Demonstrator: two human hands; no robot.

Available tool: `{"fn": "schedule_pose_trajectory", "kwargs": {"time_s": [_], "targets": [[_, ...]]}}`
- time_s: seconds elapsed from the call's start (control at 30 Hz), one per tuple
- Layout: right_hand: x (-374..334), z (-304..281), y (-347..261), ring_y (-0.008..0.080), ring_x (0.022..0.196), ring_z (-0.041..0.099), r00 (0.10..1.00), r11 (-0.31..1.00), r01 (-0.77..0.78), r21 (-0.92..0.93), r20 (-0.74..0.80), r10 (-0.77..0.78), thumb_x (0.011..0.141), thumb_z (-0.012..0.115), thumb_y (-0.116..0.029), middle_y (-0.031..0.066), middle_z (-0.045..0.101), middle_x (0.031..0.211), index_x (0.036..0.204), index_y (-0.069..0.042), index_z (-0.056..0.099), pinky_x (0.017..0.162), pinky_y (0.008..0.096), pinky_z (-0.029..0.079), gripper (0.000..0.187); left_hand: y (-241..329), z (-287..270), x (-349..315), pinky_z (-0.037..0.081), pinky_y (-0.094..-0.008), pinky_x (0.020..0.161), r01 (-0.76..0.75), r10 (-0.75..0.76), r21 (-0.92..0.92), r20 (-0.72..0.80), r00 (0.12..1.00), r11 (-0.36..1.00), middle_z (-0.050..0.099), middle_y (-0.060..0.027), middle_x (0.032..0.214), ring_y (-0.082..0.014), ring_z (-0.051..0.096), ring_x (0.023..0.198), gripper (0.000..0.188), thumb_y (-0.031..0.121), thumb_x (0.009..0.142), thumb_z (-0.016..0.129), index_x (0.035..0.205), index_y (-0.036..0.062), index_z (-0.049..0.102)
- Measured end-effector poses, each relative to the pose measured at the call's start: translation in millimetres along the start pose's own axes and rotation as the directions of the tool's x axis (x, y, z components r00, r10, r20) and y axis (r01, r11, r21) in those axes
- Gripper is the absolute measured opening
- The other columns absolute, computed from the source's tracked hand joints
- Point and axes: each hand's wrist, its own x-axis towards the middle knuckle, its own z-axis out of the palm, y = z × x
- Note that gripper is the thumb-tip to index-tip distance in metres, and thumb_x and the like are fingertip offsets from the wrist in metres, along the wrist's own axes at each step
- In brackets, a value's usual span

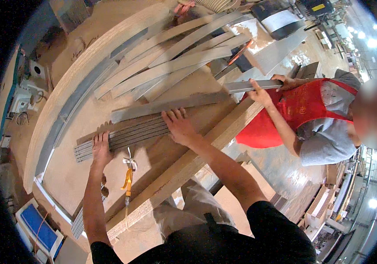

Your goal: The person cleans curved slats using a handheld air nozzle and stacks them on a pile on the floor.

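A row of thin grey strips (139, 134) lies side by side on the bench in front of me. Near its left end, my left hand (102, 149) grips the strips with the fingers laid over them. At the right end, my right hand (180, 126) holds the strips, its fingers reaching over toward the far side. Just behind runs a wider grey board (166, 107), its near edge close to my right fingertips. A yellow air blow gun (128, 179) is on the near side of the strips, between my forearms. The undersides of the strips are hidden.
Across from my right arm, a co-worker in a red apron (281, 112) holds grey strips (252, 86) over the bench. Several curved slats (171, 66) lie fanned out at the back. A thick wooden edge (175, 169) borders my side; a curved rim (61, 99) bounds the left.
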Motion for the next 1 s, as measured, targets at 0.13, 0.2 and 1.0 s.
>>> {"fn": "schedule_pose_trajectory", "kwargs": {"time_s": [0.13, 0.2, 1.0], "targets": [[1.7, 5.0, 4.6, 0.0349, 0.134, 0.040, 1.000, 1.000, 0.002, 0.022, -0.015, -0.002, 0.072, 0.083, -0.028, 0.0166, 0.045, 0.141, 0.147, -0.002, 0.036, 0.115, 0.0542, 0.026, 0.092, -2.5, 9.9, 1.1, 0.028, -0.0520, 0.115, 0.004, -0.005, -0.031, -0.052, 0.999, 1.000, 0.051, -0.0168, 0.131, -0.0384, 0.044, 0.128, 0.093, 0.014, 0.058, 0.087, 0.139, 0.0041, 0.041], [-0.9, 1.5, 5.0, 0.0359, 0.134, 0.040, 1.000, 1.000, 0.012, -0.003, -0.003, -0.012, 0.073, 0.081, -0.032, 0.0170, 0.045, 0.142, 0.147, -0.002, 0.037, 0.115, 0.0546, 0.027, 0.091, 7.2, -3.1, 0.2, 0.029, -0.0523, 0.115, 0.000, -0.001, -0.050, -0.018, 1.000, 0.999, 0.051, -0.0169, 0.130, -0.0384, 0.045, 0.128, 0.093, 0.012, 0.058, 0.087, 0.138, 0.0042, 0.042], [19.6, -8.5, 127.2, 0.0380, 0.118, 0.052, 0.998, 0.998, -0.057, -0.001, 0.014, 0.057, 0.078, 0.074, -0.018, 0.0163, 0.057, 0.124, 0.133, -0.011, 0.052, 0.100, 0.0506, 0.043, 0.059, -4.4, 3.3, -2.2, 0.026, -0.0517, 0.117, 0.011, -0.011, 0.028, -0.006, 1.000, 1.000, 0.048, -0.0185, 0.135, -0.0387, 0.043, 0.129, 0.101, 0.008, 0.053, 0.088, 0.140, 0.0027, 0.038]]}}
